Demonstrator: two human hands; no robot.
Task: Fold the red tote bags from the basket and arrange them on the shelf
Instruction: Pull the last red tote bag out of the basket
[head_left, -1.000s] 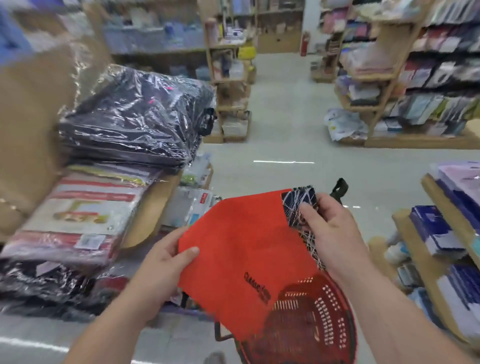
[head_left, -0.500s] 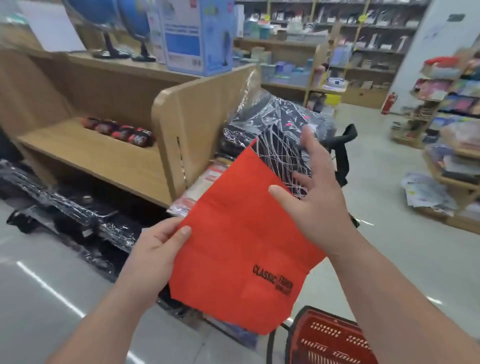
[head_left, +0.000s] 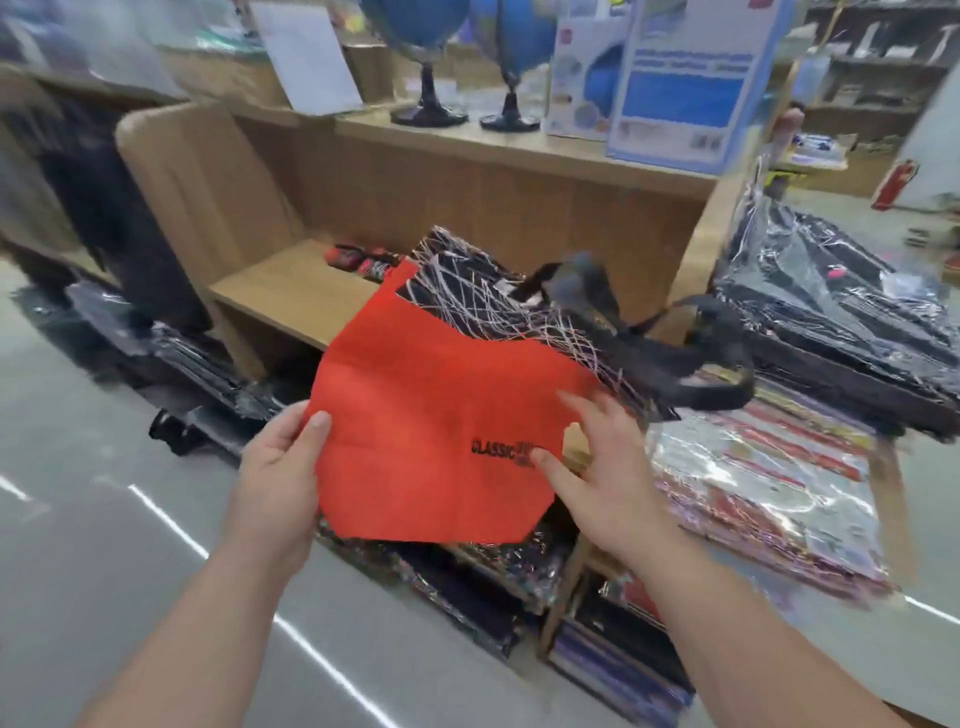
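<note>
From the head camera we see the red tote bag (head_left: 431, 431) held up in the air in front of the wooden shelf (head_left: 291, 296), above the stacked packs below. Its long axis runs from the lower edge nearest us up and away toward the shelf, leaning to the right. The far end is a black panel with white lines (head_left: 483, 291), and the black handles (head_left: 691, 358) trail off it to the right. The printed word CLASSIC faces us.

Our left hand (head_left: 280, 467) grips the bag's left edge, with the thumb flat on the red front and the other fingers hidden behind the cloth. Our right hand (head_left: 597, 478) is spread wide at the right edge, its fingers (head_left: 576, 405) straight and apart. The thumb tip touches the print and the hand grips nothing. Both forearms reach in from the bottom of the frame.

On the shelf board behind the bag lie a few small red items (head_left: 358, 260), partly hidden by it. On top of the shelf stand two globes (head_left: 426, 62) and blue boxes (head_left: 680, 78). To the right lie plastic-wrapped dark bags (head_left: 831, 301), with striped wrapped packs (head_left: 753, 483) just beneath them. More wrapped packs lie under the bag, and the grey floor (head_left: 104, 519) is on the left.
</note>
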